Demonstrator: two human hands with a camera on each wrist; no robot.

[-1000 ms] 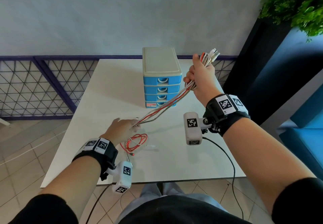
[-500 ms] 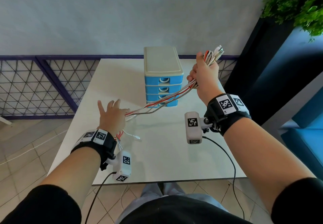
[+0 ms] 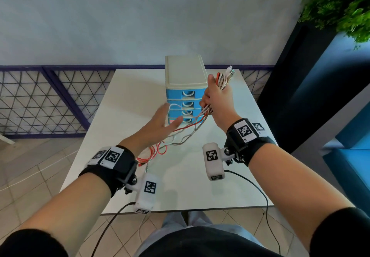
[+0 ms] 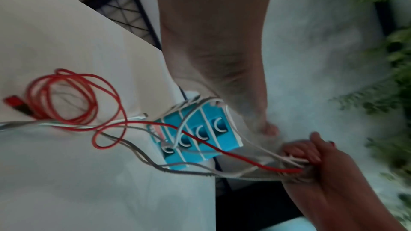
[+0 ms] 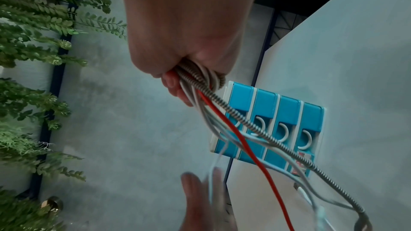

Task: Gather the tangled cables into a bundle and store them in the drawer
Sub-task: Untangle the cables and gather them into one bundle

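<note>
My right hand [image 3: 217,100] is raised beside the blue drawer unit [image 3: 185,88] and grips a bundle of red, white and grey cables [image 3: 224,77] in its fist; the plug ends stick out above it. The same grip shows in the right wrist view, fist [image 5: 189,45] around cables [image 5: 200,76]. The strands hang slack down to the white table [image 3: 124,116], where a red coil [image 3: 154,152] lies. My left hand [image 3: 160,124] hovers with straight fingers in front of the drawers, against the hanging strands, holding nothing. All drawers [image 4: 200,134] are closed.
The drawer unit stands at the table's back middle. A dark panel and a blue seat [image 3: 350,156] flank the table's right side, with a green plant [image 3: 340,2] above. A purple lattice fence [image 3: 40,100] runs behind on the left. Tiled floor lies below.
My left hand let go of the cables near the table, opened and swept up and right toward the drawers. The taut strands went slack. The right hand stayed raised with its bundle.
</note>
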